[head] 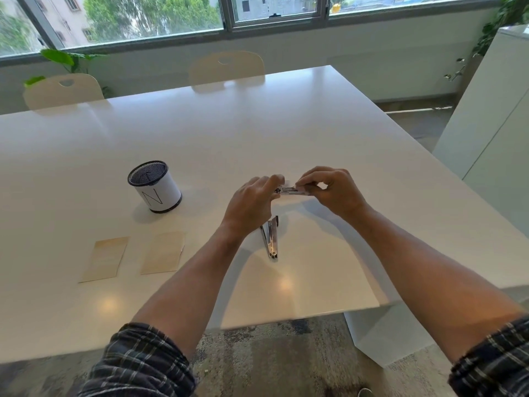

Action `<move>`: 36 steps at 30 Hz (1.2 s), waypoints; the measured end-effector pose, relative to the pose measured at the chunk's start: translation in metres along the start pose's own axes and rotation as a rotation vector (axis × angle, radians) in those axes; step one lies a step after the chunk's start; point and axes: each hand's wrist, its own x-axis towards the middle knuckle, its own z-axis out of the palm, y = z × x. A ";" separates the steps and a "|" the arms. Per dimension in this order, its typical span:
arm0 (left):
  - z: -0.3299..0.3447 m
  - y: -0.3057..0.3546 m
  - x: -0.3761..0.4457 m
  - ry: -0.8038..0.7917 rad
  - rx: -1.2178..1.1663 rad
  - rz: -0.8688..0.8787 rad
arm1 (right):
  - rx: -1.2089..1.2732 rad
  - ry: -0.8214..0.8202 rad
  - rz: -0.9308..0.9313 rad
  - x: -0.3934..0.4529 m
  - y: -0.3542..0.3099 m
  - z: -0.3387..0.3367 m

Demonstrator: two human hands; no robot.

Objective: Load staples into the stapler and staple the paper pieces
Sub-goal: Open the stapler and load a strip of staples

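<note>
Head view: both arms reach forward over the white table (329,124).
Left hand (250,203): fingers pinch one end of a small metal strip (290,190).
Right hand (332,190): pinches its other end.
Stapler (271,237): one, lying open below the hands.
Paper pieces (104,259): two, side by side, left of the stapler.
Cup (154,186): one, upright.

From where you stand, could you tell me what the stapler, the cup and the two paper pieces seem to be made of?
Stapler: polished metal, judging by bright chrome glints.
Cup: apparently dark wire mesh, seen at the rim, wrapped in matte white paper.
Paper pieces: thin matte tan paper, lying flat.
</note>
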 end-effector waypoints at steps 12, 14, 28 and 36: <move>0.004 -0.003 -0.002 -0.016 0.011 0.044 | -0.154 -0.136 -0.223 0.007 -0.008 0.000; 0.004 -0.003 -0.002 -0.026 0.012 0.055 | -0.172 -0.165 -0.240 0.008 -0.008 0.002; 0.003 -0.003 0.000 -0.029 0.003 0.040 | -0.275 -0.170 -0.298 0.009 -0.008 0.010; 0.006 -0.003 0.001 -0.033 -0.017 0.035 | -0.247 -0.197 -0.273 0.012 -0.012 0.005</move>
